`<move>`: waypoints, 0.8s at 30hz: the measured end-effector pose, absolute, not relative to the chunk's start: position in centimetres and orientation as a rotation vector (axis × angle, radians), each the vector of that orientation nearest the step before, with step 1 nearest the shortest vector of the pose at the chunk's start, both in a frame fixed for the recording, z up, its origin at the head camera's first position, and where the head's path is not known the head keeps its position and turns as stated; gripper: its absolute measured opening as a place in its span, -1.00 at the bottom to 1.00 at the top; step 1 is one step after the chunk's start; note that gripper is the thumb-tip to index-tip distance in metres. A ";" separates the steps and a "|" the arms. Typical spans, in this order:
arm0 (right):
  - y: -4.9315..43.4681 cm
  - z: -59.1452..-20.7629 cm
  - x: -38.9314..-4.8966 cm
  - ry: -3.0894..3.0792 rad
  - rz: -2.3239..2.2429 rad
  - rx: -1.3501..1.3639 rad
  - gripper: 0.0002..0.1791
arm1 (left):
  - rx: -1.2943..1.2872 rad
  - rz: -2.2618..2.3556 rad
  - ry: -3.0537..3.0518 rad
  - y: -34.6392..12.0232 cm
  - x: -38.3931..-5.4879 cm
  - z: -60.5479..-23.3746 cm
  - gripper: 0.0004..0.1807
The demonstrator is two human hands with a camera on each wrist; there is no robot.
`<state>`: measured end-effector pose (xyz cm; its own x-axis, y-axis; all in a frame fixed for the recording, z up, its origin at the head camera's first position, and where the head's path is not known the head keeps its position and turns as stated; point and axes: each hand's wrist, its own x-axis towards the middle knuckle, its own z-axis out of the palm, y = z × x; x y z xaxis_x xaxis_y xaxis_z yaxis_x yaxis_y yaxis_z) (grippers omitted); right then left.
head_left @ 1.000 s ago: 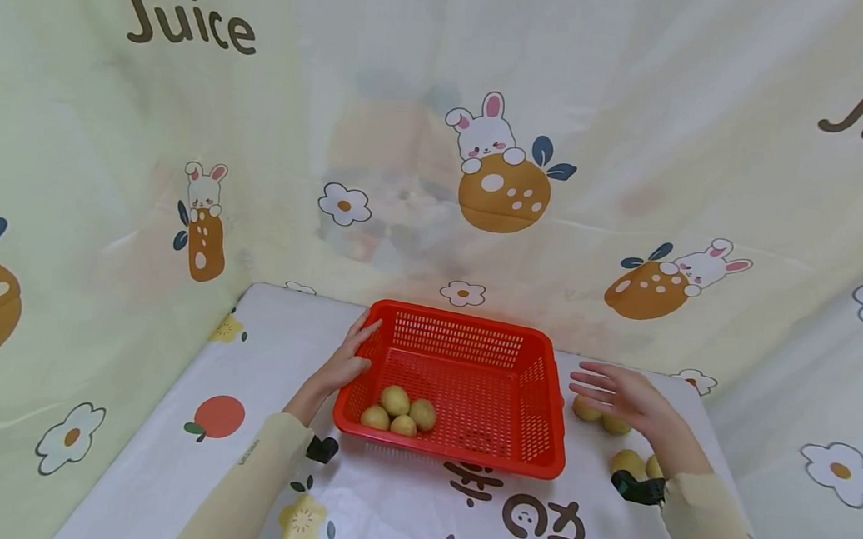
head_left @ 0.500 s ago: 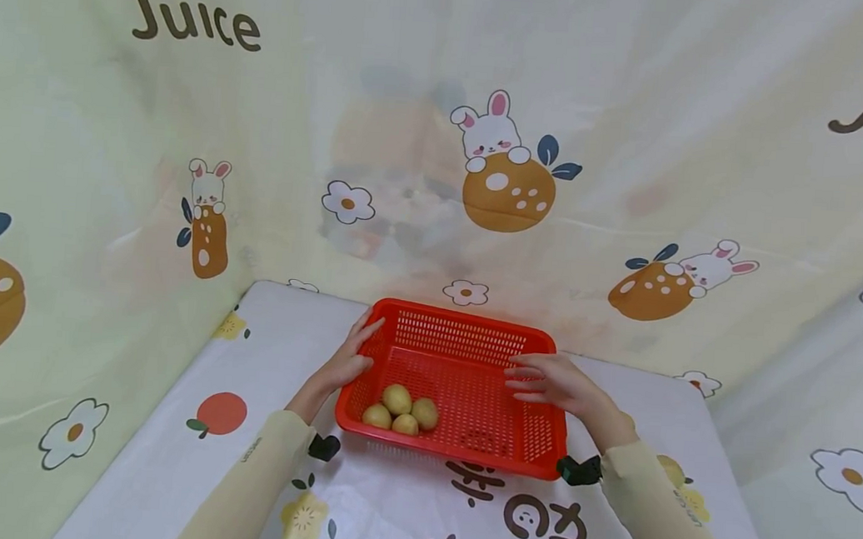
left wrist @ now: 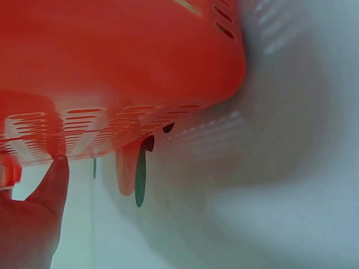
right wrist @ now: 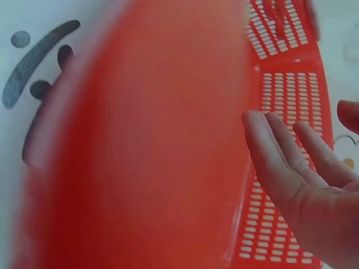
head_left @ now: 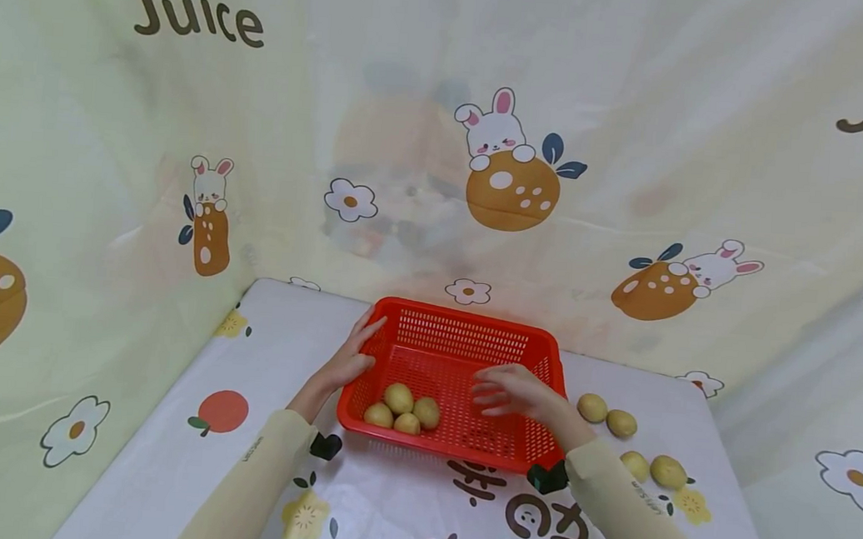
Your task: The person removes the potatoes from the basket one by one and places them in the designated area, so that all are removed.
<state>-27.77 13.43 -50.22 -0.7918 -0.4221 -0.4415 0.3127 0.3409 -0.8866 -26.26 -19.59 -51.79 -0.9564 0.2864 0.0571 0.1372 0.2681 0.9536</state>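
Observation:
A red perforated plastic basket (head_left: 441, 448) stands on the printed tablecloth, with several potatoes (head_left: 399, 398) clustered in its near left corner. My left hand (head_left: 344, 365) grips its left rim; the left wrist view shows a digit (left wrist: 56, 178) against the slotted wall (left wrist: 84, 124). My right hand (head_left: 519, 390) is over the right half of the basket, fingers spread and loosely bent, holding nothing. In the right wrist view its palm (right wrist: 317, 210) faces the basket, close to a red wall that blurs across much of that picture.
To the right of the basket, several more potatoes (head_left: 621, 423) lie on the tablecloth (head_left: 285, 326). A printed curtain (head_left: 403, 134) rises behind the table and along both sides. Black wrist cameras (head_left: 326, 446) sit on both wrists.
My right hand has moved left, from above the loose potatoes to over the basket, uncovering those potatoes. The left hand stays at the rim. The head view has shifted slightly.

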 end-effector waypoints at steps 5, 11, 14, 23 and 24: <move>12.2 -51.2 -27.0 2.088 -1.383 -0.188 -0.53 | 0.437 1.783 2.401 -19.7 -26.2 -51.8 -0.13; 10.7 -52.5 -26.1 2.111 -1.311 -0.231 -0.58 | 0.437 1.782 2.394 -19.7 -26.3 -51.9 -0.12; 10.0 -53.0 -25.7 2.085 -1.310 -0.214 -0.59 | 0.429 1.775 2.403 -19.7 -26.4 -52.0 -0.12; 8.3 -53.9 -25.4 2.072 -1.348 -0.134 -0.67 | 0.410 1.786 2.401 -19.7 -26.4 -52.1 -0.11; 8.2 -54.0 -25.5 2.072 -1.356 -0.131 -0.67 | 0.408 1.786 2.396 -19.8 -26.4 -52.1 -0.11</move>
<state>-25.51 8.22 -54.01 -0.7837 -0.4153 -0.4619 0.2571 0.4601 -0.8498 -26.40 -19.76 -52.05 -0.9557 0.2881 0.0600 0.1399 0.2652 0.9540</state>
